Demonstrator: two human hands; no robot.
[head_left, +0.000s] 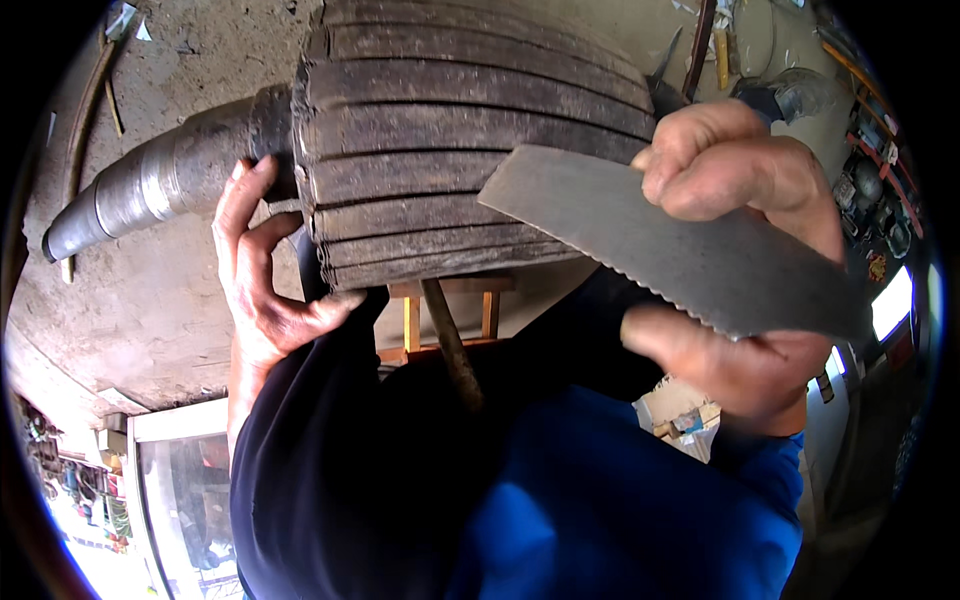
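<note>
A dark, slotted motor rotor (440,130) lies across the upper middle, long narrow grooves running along its drum. Its stepped steel shaft (150,190) sticks out to the left. My left hand (255,275) grips the rotor's left end, fingers by the shaft and thumb at the lower rim. On the right, my right hand (760,175) is closed round a broad grey saw blade (640,225), fingers above and thumb below. The blade's toothed edge faces down and toward me. Its tip overlaps the drum's right part; whether it touches a groove I cannot tell.
Under the rotor are a wooden stool or frame (490,312) and a round stick (450,345). A curved rod (85,140) lies on the concrete floor at far left. A white-framed glass panel (185,490) stands lower left; assorted parts (880,200) are heaped at far right.
</note>
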